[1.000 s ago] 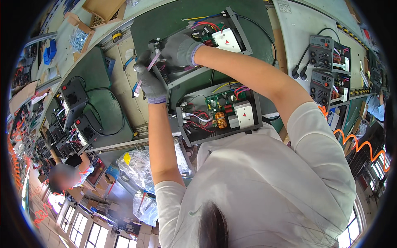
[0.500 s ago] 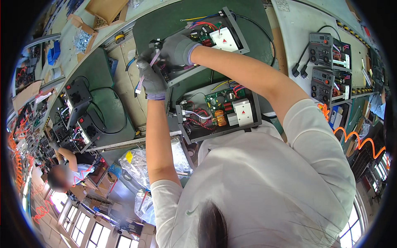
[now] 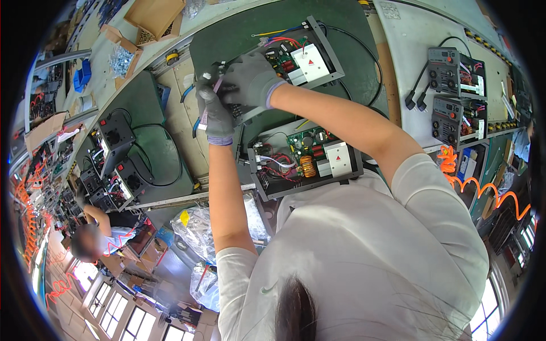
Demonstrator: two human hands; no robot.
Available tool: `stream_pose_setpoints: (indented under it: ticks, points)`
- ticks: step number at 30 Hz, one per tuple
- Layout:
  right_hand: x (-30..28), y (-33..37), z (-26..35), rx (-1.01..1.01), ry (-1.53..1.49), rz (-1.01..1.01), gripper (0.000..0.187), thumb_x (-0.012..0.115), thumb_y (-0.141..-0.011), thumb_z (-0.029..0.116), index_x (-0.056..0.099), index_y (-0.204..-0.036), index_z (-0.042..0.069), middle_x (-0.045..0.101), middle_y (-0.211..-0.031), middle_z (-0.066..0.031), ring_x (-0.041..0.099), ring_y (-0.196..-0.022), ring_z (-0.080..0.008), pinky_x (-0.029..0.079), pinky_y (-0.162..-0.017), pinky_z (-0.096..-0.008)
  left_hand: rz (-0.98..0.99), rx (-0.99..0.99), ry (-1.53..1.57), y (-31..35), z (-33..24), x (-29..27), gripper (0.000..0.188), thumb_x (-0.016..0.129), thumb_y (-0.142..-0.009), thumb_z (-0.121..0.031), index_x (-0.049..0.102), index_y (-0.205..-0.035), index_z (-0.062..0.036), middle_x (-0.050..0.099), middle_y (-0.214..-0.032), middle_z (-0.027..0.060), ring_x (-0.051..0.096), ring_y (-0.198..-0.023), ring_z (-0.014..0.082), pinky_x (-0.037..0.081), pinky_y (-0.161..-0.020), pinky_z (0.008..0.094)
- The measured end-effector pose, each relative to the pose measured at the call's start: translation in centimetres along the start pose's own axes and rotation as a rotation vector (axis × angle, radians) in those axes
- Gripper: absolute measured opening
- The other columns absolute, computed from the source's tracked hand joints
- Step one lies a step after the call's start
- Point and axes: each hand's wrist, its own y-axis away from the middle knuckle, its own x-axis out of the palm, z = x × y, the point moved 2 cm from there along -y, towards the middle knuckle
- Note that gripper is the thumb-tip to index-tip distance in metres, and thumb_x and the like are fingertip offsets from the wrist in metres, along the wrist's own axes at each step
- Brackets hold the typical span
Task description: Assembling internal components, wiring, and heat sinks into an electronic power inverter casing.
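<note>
My left hand (image 3: pixel 217 115), in a grey glove, is closed at the left end of the far open metal chassis (image 3: pixel 325 48). A pale ribbon cable (image 3: pixel 218 85) runs between its thumb and fingers, with a light end hanging below the grip. Close beside it, my right hand (image 3: pixel 249 79), gloved too, reaches over the same chassis with its fingers bent inward. What those fingertips hold is hidden. Inside this chassis are a green circuit board, coloured wires and a white block (image 3: pixel 310 62). A second open chassis (image 3: pixel 307 162) with similar parts lies nearer to me.
Two finished-looking units (image 3: pixel 455 71) with black plugs stand on the right bench. More units (image 3: pixel 116 139) sit on the left green mat, near a co-worker (image 3: pixel 96 238). Boxes of small hardware (image 3: pixel 120 59) and a blue bin (image 3: pixel 82 75) are at the far left. An orange coiled hose (image 3: pixel 478 187) hangs right.
The whole view has shifted slightly right. Both hands remain at the chassis's left end, the right hand's fingers turned a little more inward beside the left.
</note>
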Motion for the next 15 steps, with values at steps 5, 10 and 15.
stream_pose_setpoints:
  ticks: [5, 10, 15]
  points:
    - [0.0, -0.2, 1.2, 0.111, -0.114, -0.098, 0.021, 0.065, -0.083, 0.039, 0.075, -0.09, 0.022, 0.069, -0.1, -0.0069, 0.062, -0.1, -0.0294, 0.047, -0.09, -0.0456, -0.091, 0.074, -0.298, -1.3, 0.1, 0.1, 0.088, 0.041, -0.091, -0.077, 0.048, -0.137, -0.0028, 0.061, -0.12, 0.0146, 0.06, -0.106, 0.0225, 0.047, -0.095, 0.0373]
    - [-0.1, 0.0, -0.8, -0.156, -0.379, 0.231, 0.024, 0.066, -0.087, 0.034, 0.072, -0.102, 0.016, 0.069, -0.102, -0.0106, 0.062, -0.101, -0.0317, 0.049, -0.09, -0.0444, -0.335, 0.016, -0.12, -2.0, -0.9, -2.9, 0.081, 0.034, -0.096, -0.071, 0.047, -0.14, -0.0043, 0.062, -0.122, 0.0157, 0.058, -0.111, 0.0223, 0.046, -0.097, 0.0403]
    - [-0.7, -2.0, -3.4, 0.104, -0.631, 0.253, 0.033, 0.056, -0.098, 0.036, 0.065, -0.12, 0.012, 0.07, -0.106, -0.0135, 0.067, -0.098, -0.0342, 0.051, -0.09, -0.0436, -0.217, -0.074, -0.078, -2.0, -0.8, -3.5, 0.073, 0.036, -0.101, -0.062, 0.055, -0.127, 0.0039, 0.049, -0.068, 0.0028, 0.045, -0.066, 0.0147, 0.045, -0.074, 0.0319]
